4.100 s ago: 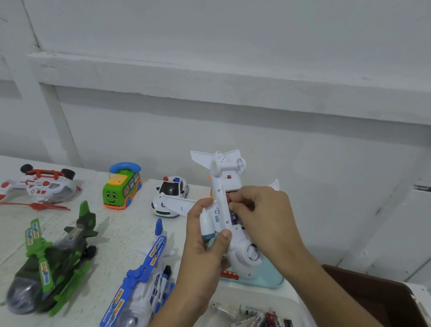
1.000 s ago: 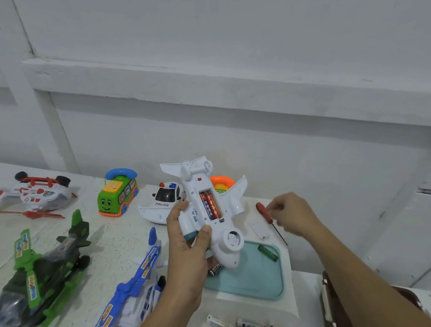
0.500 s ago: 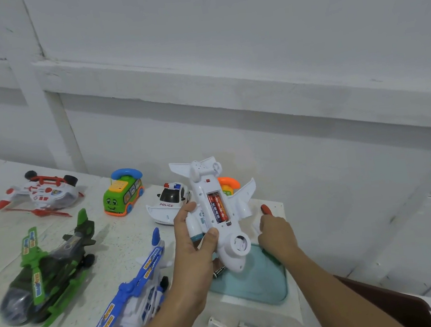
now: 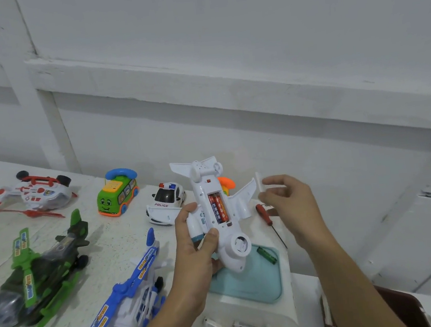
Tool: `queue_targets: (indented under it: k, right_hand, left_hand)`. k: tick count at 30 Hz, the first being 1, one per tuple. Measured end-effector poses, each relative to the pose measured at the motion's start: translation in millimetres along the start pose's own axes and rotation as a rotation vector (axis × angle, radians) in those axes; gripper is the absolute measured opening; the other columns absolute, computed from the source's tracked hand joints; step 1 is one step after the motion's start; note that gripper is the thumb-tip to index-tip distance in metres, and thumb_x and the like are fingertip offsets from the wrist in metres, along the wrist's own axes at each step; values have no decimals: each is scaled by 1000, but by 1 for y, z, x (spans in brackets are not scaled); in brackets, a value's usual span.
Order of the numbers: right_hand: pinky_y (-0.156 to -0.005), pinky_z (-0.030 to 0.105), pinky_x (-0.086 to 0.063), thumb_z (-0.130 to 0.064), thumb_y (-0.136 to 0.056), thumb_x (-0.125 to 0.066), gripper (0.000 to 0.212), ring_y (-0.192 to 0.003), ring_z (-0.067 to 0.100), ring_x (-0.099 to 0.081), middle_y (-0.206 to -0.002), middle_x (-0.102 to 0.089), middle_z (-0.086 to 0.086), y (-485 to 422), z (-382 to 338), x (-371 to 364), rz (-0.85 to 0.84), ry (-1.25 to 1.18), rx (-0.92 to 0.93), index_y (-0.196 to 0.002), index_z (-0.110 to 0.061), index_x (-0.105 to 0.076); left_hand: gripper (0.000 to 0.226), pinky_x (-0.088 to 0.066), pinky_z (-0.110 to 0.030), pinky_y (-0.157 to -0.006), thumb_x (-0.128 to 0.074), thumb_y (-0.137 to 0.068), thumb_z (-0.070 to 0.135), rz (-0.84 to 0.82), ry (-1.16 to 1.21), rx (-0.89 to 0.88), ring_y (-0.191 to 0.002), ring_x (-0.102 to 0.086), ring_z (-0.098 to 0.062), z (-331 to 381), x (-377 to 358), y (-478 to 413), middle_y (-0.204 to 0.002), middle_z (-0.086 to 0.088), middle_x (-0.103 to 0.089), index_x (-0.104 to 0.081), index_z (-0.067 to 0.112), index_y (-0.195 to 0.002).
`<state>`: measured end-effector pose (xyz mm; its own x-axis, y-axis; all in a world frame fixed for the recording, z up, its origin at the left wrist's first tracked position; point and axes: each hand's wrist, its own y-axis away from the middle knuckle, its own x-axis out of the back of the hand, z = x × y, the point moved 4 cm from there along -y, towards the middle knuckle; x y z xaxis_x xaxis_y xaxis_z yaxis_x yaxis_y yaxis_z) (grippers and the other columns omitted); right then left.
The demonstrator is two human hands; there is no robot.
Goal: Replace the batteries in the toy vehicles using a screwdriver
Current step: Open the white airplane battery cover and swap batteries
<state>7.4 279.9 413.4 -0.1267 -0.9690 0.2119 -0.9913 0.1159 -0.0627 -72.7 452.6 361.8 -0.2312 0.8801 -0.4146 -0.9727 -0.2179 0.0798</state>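
**Q:** Where do we have the toy?

**A:** We hold the white toy plane (image 4: 218, 233) belly-up above the worktop (image 4: 110, 242), with its nose toward us over the teal tray (image 4: 249, 283). Our left hand (image 4: 195, 251) grips the fuselage, thumb laid across the underside and fingers wrapped behind it beside the engine pod. The battery bay is uncovered, and two red batteries (image 4: 218, 207) sit side by side in it.

**Q:** How is the other hand posed?

**A:** Our right hand (image 4: 290, 203) is raised beside the plane's wing without touching it, the forearm rising from the lower right. Its fingertips pinch a small white plastic piece (image 4: 259, 182), held upright. The screwdriver (image 4: 266, 215) lies on the worktop below that hand, red handle pointing away from us, untouched.
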Motion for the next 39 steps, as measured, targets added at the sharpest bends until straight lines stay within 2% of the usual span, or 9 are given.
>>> queue_targets:
  k: [2,7,11,15,21,26,31,39]
  right_hand:
    - [-66,33,-54,-6,-79,-71,25,-68,18,-63,-85,-70,5,14,-10,-12,-45,25,48,-94,-26,-70]
    - [-73,17,-51,-8,-80,-69,28,-76,5,-62,-88,-68,-12,43,-16,-39,-84,176,140,-103,-24,-73]
    - [-85,20,-48,-11,-84,-66,34,-91,8,-59,-101,-62,-7,53,-17,-48,-57,297,204,-114,-27,-70]
    - [-96,27,-46,-15,-87,-64,37,-104,12,-57,-114,-59,-4,55,-16,-52,-50,374,225,-122,-26,-67]
    - [-98,27,-46,-17,-89,-63,37,-109,13,-56,-118,-59,-1,57,-14,-56,-24,404,243,-125,-25,-66]
    - [-96,22,-45,-19,-91,-62,37,-110,11,-55,-119,-57,-2,58,-16,-57,-2,391,250,-127,-24,-64]
    - [-100,24,-46,-21,-92,-63,37,-113,12,-55,-121,-57,-2,59,-16,-57,8,398,240,-129,-23,-63]
    - [-92,10,-39,-22,-92,-63,37,-110,7,-53,-118,-55,-4,56,-16,-56,-7,426,255,-129,-24,-62]
  left_hand:
    - [47,-59,-34,-64,-49,-99,3,-11,-9,6,-78,-70,-9,0,-3,0,-97,11,-74,-48,47,-116]
    - [35,-55,-29,-57,-47,-101,13,-37,35,38,-81,-71,-17,2,-8,2,-105,0,-74,-49,44,-116]
    - [25,-54,-29,-55,-39,-104,27,-58,39,40,-74,-71,-15,6,-9,2,-94,5,-76,-50,46,-116]
    - [26,-55,-31,-58,-36,-104,31,-56,37,48,-78,-72,-15,5,-8,0,-97,4,-75,-51,48,-117]
    - [26,-55,-33,-61,-37,-104,33,-46,40,52,-82,-71,-18,5,-7,-2,-99,3,-75,-52,48,-119]
    - [25,-55,-32,-59,-38,-104,33,-42,45,60,-86,-72,-20,7,-6,-4,-100,1,-74,-54,49,-115]
    - [25,-54,-29,-56,-37,-104,33,-58,43,59,-84,-72,-18,8,-7,-3,-100,3,-75,-52,47,-118]
    - [26,-55,-30,-56,-36,-105,29,-80,68,68,-78,-71,-17,7,-9,-2,-92,4,-75,-53,44,-117]
